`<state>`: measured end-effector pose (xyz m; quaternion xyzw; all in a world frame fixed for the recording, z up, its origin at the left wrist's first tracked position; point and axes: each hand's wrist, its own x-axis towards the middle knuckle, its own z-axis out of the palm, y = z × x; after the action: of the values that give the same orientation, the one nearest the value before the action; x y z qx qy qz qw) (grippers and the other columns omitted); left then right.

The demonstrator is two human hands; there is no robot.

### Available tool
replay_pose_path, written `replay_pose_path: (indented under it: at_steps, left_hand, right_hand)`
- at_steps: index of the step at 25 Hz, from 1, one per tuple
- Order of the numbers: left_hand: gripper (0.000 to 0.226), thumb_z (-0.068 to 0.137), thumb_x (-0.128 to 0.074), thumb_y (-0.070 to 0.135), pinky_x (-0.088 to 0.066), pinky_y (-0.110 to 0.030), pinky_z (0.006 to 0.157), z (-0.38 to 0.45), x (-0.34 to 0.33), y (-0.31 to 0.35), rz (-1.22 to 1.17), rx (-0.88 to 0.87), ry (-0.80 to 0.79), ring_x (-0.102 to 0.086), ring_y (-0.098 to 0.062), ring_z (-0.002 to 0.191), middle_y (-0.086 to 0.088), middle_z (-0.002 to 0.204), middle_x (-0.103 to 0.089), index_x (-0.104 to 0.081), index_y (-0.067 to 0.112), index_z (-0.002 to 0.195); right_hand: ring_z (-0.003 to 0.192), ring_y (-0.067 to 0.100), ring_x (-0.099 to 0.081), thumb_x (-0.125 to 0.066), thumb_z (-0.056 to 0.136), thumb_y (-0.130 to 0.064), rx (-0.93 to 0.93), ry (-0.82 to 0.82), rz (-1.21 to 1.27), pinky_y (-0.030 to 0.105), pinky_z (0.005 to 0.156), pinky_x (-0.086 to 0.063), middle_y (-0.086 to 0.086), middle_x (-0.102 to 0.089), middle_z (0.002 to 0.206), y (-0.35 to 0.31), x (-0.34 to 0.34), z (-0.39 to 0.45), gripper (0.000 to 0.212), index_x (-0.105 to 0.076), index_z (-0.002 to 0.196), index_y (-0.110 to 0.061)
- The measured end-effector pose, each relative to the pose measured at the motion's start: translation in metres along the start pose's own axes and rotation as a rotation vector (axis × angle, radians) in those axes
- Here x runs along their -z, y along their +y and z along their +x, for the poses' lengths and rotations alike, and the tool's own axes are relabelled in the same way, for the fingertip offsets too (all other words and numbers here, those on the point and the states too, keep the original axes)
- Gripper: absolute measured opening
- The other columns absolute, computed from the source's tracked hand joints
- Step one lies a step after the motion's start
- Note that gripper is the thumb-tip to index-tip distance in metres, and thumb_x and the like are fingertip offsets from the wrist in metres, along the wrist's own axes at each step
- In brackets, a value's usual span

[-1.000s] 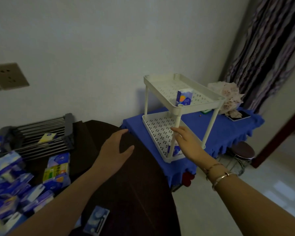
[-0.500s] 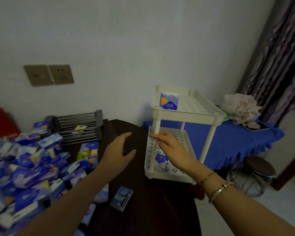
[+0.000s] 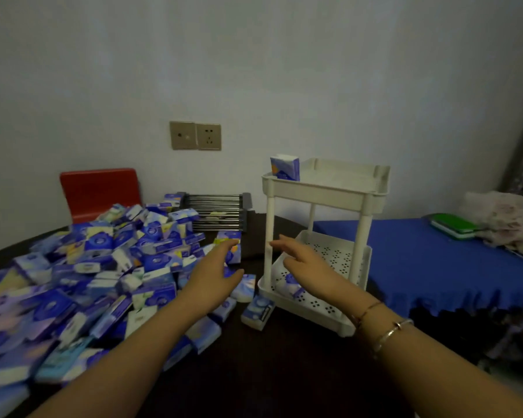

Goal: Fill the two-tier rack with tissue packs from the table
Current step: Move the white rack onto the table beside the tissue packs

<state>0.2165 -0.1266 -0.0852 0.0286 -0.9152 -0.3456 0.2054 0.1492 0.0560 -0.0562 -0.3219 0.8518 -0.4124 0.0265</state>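
Left fingers: reaching forward, straight and loosely spread, thumb apart at 4 o'clock, grasping nothing; the tips are hovering over the right edge of the pile.
Left hand: hanging above the dark surface, palm turned right, forearm running in from 7 o'clock.
Right fingers: stretching out straight and released, holding nothing; the tips are lying just beside the front left post of the rack, and whether they are touching it cannot be told.
Right hand: hovering in front of the lower tier, wrist wearing two bracelets, forearm coming in from 5 o'clock.
Rack: standing upright at the right edge of the surface, at 3 o'clock from the left hand; white, two perforated tiers on four posts.
Top pack: standing upright in the left back corner of the upper tier.
Lower pack: lying in the lower tier near its front left, partly hidden behind the right hand.
Pile: blue and white tissue packs heaping over the left half of the surface, at 9 o'clock from the rack.
Loose pack: lying on the surface just beside the rack's front left foot, between the two forearms.
Wire tray: sitting at 12 o'clock behind the pile, by the wall.
Red chair: showing behind the pile at 11 o'clock.
Blue cloth: covering a lower stand at 3 o'clock from the rack.
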Motion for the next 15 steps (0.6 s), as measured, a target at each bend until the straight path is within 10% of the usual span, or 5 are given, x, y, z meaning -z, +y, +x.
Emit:
replay_pose_path:
  at_steps: [5, 11, 15]
  left_hand:
    - [0.054, 0.092, -0.056, 0.018, -0.041, -0.026, 0.097, -0.038, -0.032, 0.013, 0.017, -0.031, -0.091, -0.049, -0.016, 0.122, 0.001, 0.145, -0.041, -0.035, 0.029, 0.14]
    - [0.053, 0.092, -0.055, 0.02, -0.036, -0.037, 0.108, -0.07, -0.087, 0.026, 0.053, -0.018, -0.16, -0.042, -0.017, 0.13, 0.002, 0.145, -0.041, -0.038, 0.035, 0.139]
    - [0.054, 0.092, -0.053, 0.028, -0.026, -0.047, 0.113, -0.073, -0.104, 0.016, 0.14, 0.017, -0.203, -0.031, -0.017, 0.139, 0.006, 0.15, -0.036, -0.033, 0.037, 0.142]
  right_hand:
    - [0.112, 0.014, -0.056, -0.044, 0.093, -0.007, -0.087, 0.118, 0.054, 0.019, 0.083, -0.045, -0.002, -0.057, 0.123, 0.032, 0.0, -0.058, 0.029, -0.062, 0.111, -0.02]
    - [0.069, 0.023, -0.064, -0.044, 0.088, -0.007, -0.209, 0.354, 0.107, 0.041, 0.067, -0.055, 0.006, -0.066, 0.073, 0.085, 0.015, -0.116, 0.026, -0.061, 0.07, -0.012]
    - [0.111, 0.028, -0.05, -0.048, 0.087, -0.014, -0.168, 0.285, -0.393, 0.038, 0.091, -0.04, 0.006, -0.055, 0.113, 0.122, 0.01, -0.105, 0.024, -0.054, 0.109, -0.013]
